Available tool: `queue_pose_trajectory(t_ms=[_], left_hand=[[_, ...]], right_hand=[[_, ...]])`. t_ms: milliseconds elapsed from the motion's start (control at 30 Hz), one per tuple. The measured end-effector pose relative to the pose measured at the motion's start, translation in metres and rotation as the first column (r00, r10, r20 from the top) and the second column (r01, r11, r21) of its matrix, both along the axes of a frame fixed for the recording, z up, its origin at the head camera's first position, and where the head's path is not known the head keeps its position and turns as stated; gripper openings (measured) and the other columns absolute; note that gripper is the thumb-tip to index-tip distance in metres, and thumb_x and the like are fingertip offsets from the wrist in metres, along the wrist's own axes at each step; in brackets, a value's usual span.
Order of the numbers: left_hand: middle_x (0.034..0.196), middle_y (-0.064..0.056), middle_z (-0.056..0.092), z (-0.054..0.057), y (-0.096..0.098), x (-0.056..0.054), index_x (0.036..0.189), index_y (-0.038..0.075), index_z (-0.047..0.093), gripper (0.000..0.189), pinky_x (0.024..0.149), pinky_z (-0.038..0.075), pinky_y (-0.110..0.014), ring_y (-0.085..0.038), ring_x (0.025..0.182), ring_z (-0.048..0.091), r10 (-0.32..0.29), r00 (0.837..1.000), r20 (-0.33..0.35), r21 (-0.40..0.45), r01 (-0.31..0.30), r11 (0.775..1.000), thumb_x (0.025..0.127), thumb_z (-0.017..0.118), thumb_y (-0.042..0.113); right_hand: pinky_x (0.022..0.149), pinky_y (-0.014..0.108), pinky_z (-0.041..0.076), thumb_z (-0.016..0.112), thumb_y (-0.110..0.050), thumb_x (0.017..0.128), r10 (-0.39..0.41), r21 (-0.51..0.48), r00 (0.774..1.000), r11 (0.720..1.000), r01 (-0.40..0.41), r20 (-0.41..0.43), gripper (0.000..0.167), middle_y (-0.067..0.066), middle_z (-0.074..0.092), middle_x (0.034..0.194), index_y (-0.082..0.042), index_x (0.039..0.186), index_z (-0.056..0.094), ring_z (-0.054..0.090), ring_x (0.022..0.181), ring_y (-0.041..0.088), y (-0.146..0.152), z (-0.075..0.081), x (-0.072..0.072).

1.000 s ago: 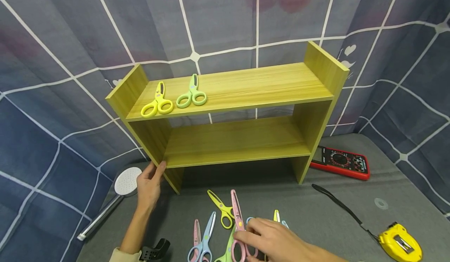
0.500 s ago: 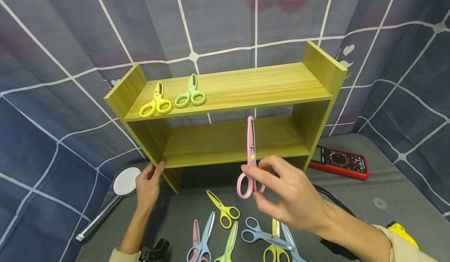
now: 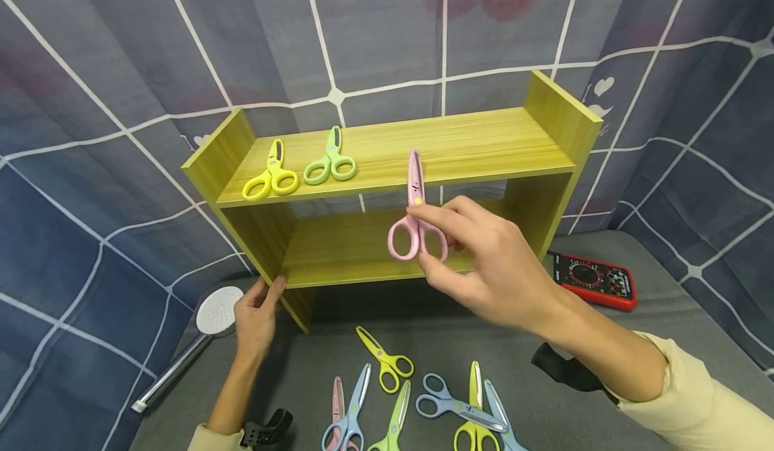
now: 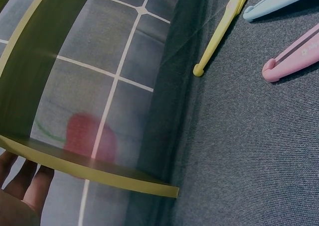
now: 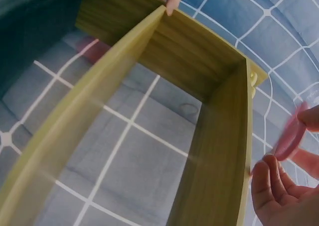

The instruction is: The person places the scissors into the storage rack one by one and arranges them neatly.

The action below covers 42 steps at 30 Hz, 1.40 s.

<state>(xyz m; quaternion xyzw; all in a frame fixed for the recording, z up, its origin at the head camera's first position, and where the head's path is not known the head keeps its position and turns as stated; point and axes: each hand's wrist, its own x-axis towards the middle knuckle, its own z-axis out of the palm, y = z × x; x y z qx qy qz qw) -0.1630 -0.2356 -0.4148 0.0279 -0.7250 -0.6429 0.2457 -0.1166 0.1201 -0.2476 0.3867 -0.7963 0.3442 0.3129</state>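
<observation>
My right hand [image 3: 502,263] pinches a pair of pink scissors [image 3: 415,185] near the pivot, blades pointing up. In the head view the scissors overlap the front edge of the upper board of a two-tier wooden shelf [image 3: 447,145]. My left hand [image 3: 255,323] grips the shelf's left side panel near the lower board, thumb on the front edge; its fingers [image 4: 37,188] show against the panel's outer face. Yellow scissors [image 3: 275,170] and green scissors [image 3: 331,160] lie side by side at the left of the top board. In the right wrist view the pink scissors [image 5: 290,136] look blurred.
On the grey surface before the shelf lie several scissors, among them yellow ones [image 3: 382,355], green ones [image 3: 397,416] and blue ones [image 3: 450,405]. A shower head [image 3: 219,311] lies at left, a red multimeter [image 3: 595,279] at right. A tiled-pattern curtain [image 3: 387,48] hangs behind.
My right hand has lifted the pink scissors from the pile on the grey surface up to the upper board's height, drifting slightly left lately. My left hand stays on the side panel.
</observation>
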Motion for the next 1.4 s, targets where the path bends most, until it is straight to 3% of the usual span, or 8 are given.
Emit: queue_pose_trajectory(t_ms=[300, 500, 767, 1000, 1133, 1233, 1333, 1400], left_hand=[[0.100, 0.012, 0.071, -0.002, 0.001, 0.001, 0.128, -0.005, 0.062, 0.033, 0.065, 0.052, -0.019, -0.005, 0.087, 0.064, -0.012, 1.000, -0.022, 0.025, 0.012, 1.000, 0.097, 0.064, 0.006], [0.101, 0.013, 0.071, -0.003, -0.001, 0.001, 0.128, -0.004, 0.062, 0.034, 0.065, 0.051, -0.019, -0.005, 0.087, 0.064, -0.004, 1.000, -0.016, 0.016, 0.005, 1.000, 0.097, 0.064, 0.007], [0.097, 0.014, 0.071, -0.006, -0.002, 0.001, 0.126, -0.005, 0.063, 0.033, 0.064, 0.051, -0.019, -0.005, 0.083, 0.063, 0.029, 1.000, 0.000, 0.003, -0.029, 1.000, 0.096, 0.065, 0.008], [0.099, 0.015, 0.070, -0.003, -0.001, 0.001, 0.127, -0.003, 0.063, 0.033, 0.066, 0.051, -0.019, -0.005, 0.087, 0.063, 0.023, 1.000, 0.005, -0.009, -0.023, 1.000, 0.097, 0.064, 0.010], [0.100, 0.015, 0.071, -0.003, 0.000, 0.001, 0.128, -0.002, 0.063, 0.032, 0.066, 0.051, -0.018, -0.004, 0.088, 0.064, 0.022, 1.000, 0.001, -0.002, -0.022, 1.000, 0.097, 0.064, 0.009], [0.102, 0.014, 0.070, -0.002, 0.001, 0.001, 0.129, -0.003, 0.062, 0.033, 0.067, 0.052, -0.019, -0.005, 0.089, 0.064, -0.003, 1.000, -0.006, 0.013, 0.003, 1.000, 0.097, 0.064, 0.008], [0.103, 0.014, 0.070, -0.001, 0.002, 0.001, 0.129, -0.003, 0.062, 0.033, 0.067, 0.052, -0.019, -0.006, 0.088, 0.064, -0.007, 1.000, -0.010, 0.011, 0.007, 1.000, 0.097, 0.063, 0.008], [0.102, 0.014, 0.071, -0.001, 0.003, 0.000, 0.128, -0.003, 0.063, 0.033, 0.066, 0.051, -0.019, -0.006, 0.087, 0.063, 0.003, 1.000, -0.010, 0.007, -0.003, 1.000, 0.097, 0.064, 0.008]], right_hand=[[0.060, 0.028, 0.044, 0.076, -0.017, 0.086, -0.098, -0.030, 0.985, 0.995, 0.094, -0.145, 0.041, 0.005, 0.067, 0.089, -0.002, 0.123, 0.066, 0.052, 0.072, 0.012, -0.008, 0.013, -0.015], [0.080, 0.039, 0.040, 0.079, -0.021, 0.086, -0.163, -0.043, 0.964, 0.987, 0.158, -0.209, 0.042, 0.011, 0.072, 0.098, 0.003, 0.119, 0.067, 0.054, 0.086, 0.026, -0.017, 0.023, -0.034], [0.091, 0.044, 0.039, 0.077, -0.025, 0.088, -0.238, 0.025, 0.966, 0.970, 0.242, -0.101, 0.042, 0.006, 0.072, 0.089, 0.000, 0.121, 0.067, 0.052, 0.101, 0.031, -0.031, 0.032, -0.061], [0.095, 0.043, 0.039, 0.072, -0.024, 0.092, -0.250, 0.063, 0.966, 0.965, 0.254, -0.063, 0.032, 0.002, 0.066, 0.080, -0.003, 0.115, 0.067, 0.052, 0.108, 0.031, -0.032, 0.034, -0.065], [0.100, 0.042, 0.037, 0.068, -0.017, 0.091, -0.176, -0.032, 0.966, 0.984, 0.173, -0.187, 0.026, 0.011, 0.069, 0.096, 0.001, 0.111, 0.069, 0.053, 0.108, 0.033, -0.030, 0.023, -0.059], [0.100, 0.044, 0.037, 0.066, -0.012, 0.089, -0.112, -0.071, 0.957, 0.993, 0.097, -0.268, 0.024, 0.019, 0.066, 0.110, 0.003, 0.108, 0.069, 0.053, 0.109, 0.036, -0.029, 0.003, -0.045], [0.096, 0.044, 0.042, 0.067, -0.013, 0.087, -0.044, 0.013, 0.964, 0.999, 0.050, -0.261, 0.027, 0.019, 0.064, 0.115, 0.001, 0.110, 0.068, 0.054, 0.107, 0.034, -0.032, -0.030, -0.022], [0.091, 0.042, 0.046, 0.069, -0.015, 0.085, 0.006, 0.113, 0.981, 0.994, 0.016, -0.195, 0.030, 0.015, 0.064, 0.116, -0.002, 0.112, 0.067, 0.056, 0.104, 0.030, -0.034, -0.057, -0.007]])
